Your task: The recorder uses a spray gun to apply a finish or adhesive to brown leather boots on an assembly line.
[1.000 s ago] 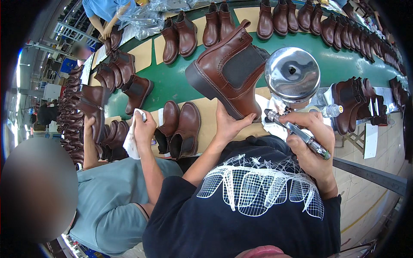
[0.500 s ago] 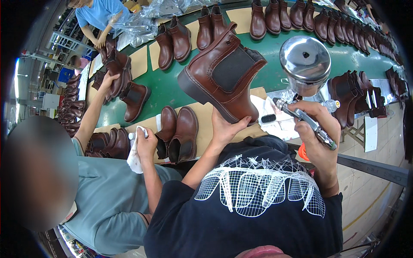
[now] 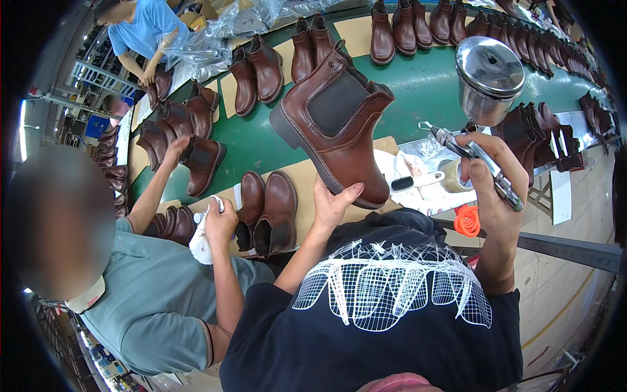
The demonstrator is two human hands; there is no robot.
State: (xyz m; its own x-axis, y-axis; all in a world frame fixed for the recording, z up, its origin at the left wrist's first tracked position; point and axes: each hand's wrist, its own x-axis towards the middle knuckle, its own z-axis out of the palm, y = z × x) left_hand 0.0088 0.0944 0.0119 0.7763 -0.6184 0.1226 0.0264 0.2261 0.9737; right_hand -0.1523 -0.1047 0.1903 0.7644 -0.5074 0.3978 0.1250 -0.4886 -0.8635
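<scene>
Green table (image 3: 251, 140): sweeping right across the upper frame, brown boots (image 3: 395, 32) lined along its far edge.
Neighbour (image 3: 163, 300): at the left, grey-green shirt, one hand bunched on a white rag (image 3: 202, 245).
Clear plastic bags (image 3: 245, 25): heaped upper left, and what's inside, I can't tell.
Held boot (image 3: 356, 140): centre frame, up in the air, tilted, toe at lower right, inside hidden.
Right hand (image 3: 493, 163): right of centre, fingers curled firmly round the spray gun (image 3: 484, 159).
Metal cup (image 3: 486, 108): upper right, above the gun, shiny lid (image 3: 490, 65) on, contents out of sight.
Left hand (image 3: 333, 202): mid-frame, closed on the boot's sole near the toe.
Brush (image 3: 418, 180): right of centre, black bristles, lying on a stained white cloth (image 3: 400, 163).
Orange coil (image 3: 467, 221): just below the right hand.
</scene>
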